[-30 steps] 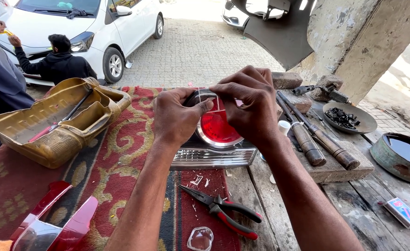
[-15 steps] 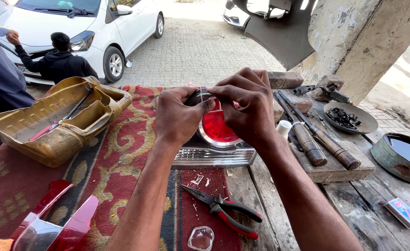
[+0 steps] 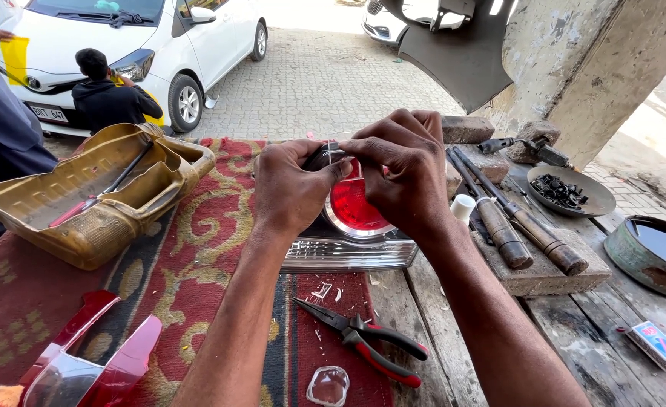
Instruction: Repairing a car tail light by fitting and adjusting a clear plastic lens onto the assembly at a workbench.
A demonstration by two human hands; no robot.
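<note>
1. Both hands are up on a car tail light (image 3: pixel 352 226) w/ a round red lens, sitting on the patterned red rug (image 3: pixel 197 249) right at the edge of the wooden bench (image 3: pixel 574 332).
2. Left hand (image 3: pixel 291 188) is curled over the top left of the lamp, thumb and forefinger pinched at the upper rim. Looks like it's steadying the housing, tho what's under the fingertips is hidden.
3. Right hand (image 3: pixel 401 177) comes over from the other side, fingertips pinched right up against the left ones. There's a thin pale sliver between them, prob wire or a strip, too small to tell.
4. So my read: fine fiddly work at the top seam of the lens, pinching or threading something tiny. Mid-job, not wrapping up imo.
5. Red-handled pliers (image 3: pixel 367 339) lie on the rug just below the lamp, untouched, w/ little white shavings near them. A small clear lens bit (image 3: pixel 328 386) sits nearer the cam.
6. Other stuff: brass-coloured tray (image 3: pixel 84 203) on the left, red and clear lamp cover (image 3: pixel 84 362) bottom left, two wooden-handled tools (image 3: pixel 525 230) on a block to the right, a dish of black bits (image 3: pixel 567 192), and a tin of dark liquid (image 3: pixel 653 252).
7. Next move prob needs a steady left grip so the lamp doesn't rock, plus a gentle pull w/ the right.
</note>
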